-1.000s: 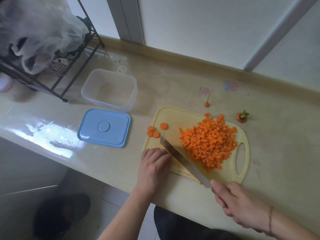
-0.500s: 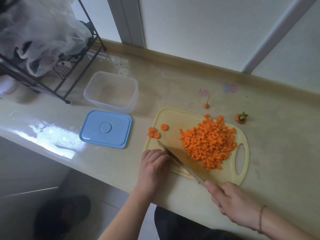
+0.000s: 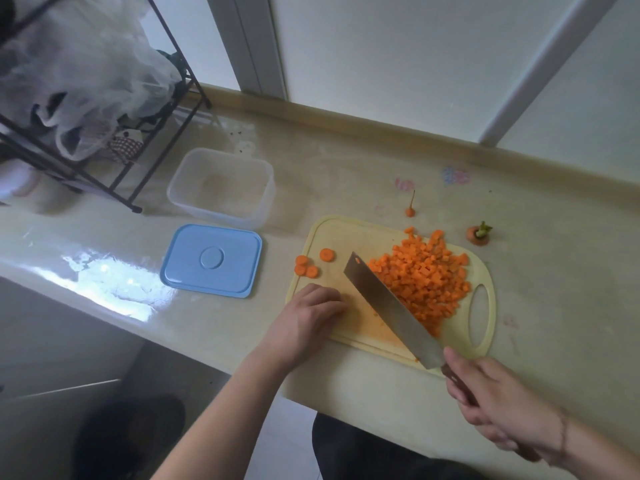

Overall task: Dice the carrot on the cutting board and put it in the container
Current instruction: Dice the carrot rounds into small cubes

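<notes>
A heap of diced carrot (image 3: 426, 278) covers the right half of the pale yellow cutting board (image 3: 346, 237). Three carrot rounds (image 3: 310, 263) lie at the board's left edge. My right hand (image 3: 502, 410) grips the handle of a cleaver (image 3: 391, 306); its blade lies slanted across the board against the heap's left side. My left hand (image 3: 306, 322) rests with curled fingers on the board's near left corner and holds nothing I can see. The clear plastic container (image 3: 221, 187) stands lidless at the back left of the board.
The container's blue lid (image 3: 211, 259) lies flat between container and counter edge. A carrot tip (image 3: 410, 209) and a carrot top with green stub (image 3: 479, 233) sit on the counter behind the board. A black wire rack (image 3: 104, 140) with plastic bags stands at the far left.
The cleaver has turned so its broad side shows and has shifted right, up against the diced heap. My left hand stayed on the board's corner.
</notes>
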Tool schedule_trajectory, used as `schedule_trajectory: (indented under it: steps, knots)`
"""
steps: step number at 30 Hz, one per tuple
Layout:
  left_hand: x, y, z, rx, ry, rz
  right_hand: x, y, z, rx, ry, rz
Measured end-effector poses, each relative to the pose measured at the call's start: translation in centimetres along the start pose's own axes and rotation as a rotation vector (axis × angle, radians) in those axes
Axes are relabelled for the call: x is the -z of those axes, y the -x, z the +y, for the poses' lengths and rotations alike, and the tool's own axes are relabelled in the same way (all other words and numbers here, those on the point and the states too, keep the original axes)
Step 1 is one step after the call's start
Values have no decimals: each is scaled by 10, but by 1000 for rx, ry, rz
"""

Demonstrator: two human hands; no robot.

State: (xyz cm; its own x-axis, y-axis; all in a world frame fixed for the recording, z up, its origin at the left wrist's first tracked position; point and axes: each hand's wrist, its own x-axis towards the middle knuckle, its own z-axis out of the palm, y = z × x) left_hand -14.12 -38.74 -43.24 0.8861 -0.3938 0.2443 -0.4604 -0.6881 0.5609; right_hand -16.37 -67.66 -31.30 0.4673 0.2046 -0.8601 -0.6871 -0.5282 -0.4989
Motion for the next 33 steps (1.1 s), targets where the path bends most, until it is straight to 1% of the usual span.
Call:
schedule_trajectory:
  steps: [3,7,12,13,15,17,19,20,21,22,23,24,26,27,28,30,33]
  knots:
    - [-6,3,3,48,-26,81,-4,-1,-2,-2,14,6]
    - [-24,3,25,196,-34,234,-8,-2,-2,-20,17,2]
    - [-44,-5,45,361,-15,337,-11,1,-7,-17,36,8]
    - [-44,-3,46,391,10,360,-10,1,-7,21,82,38]
    - [-39,6,47,414,75,434,-6,0,-3,164,308,130]
    - [-25,18,46,427,124,562,1,-1,5,294,525,190]
    - [-4,24,44,499,143,706,6,0,12,369,624,217]
    - [9,22,42,554,156,746,7,1,14,393,678,225]
    - [24,17,42,595,180,735,6,3,14,413,743,231]
    - [36,10,40,600,210,657,6,4,15,435,814,243]
    - [46,3,37,569,237,517,5,5,16,464,880,254]
    - [53,-3,34,522,249,344,5,6,16,488,934,265]
    - [59,-12,26,416,207,20,5,7,14,496,1034,299]
    - [60,-16,22,379,178,-95,6,6,13,484,1077,310]
    - [61,-19,18,360,162,-175,8,5,13,471,1118,311]
    - [62,-26,13,332,166,-226,13,4,13,451,1168,316]
    - [54,-35,10,335,190,-168,18,3,21,472,1152,372]
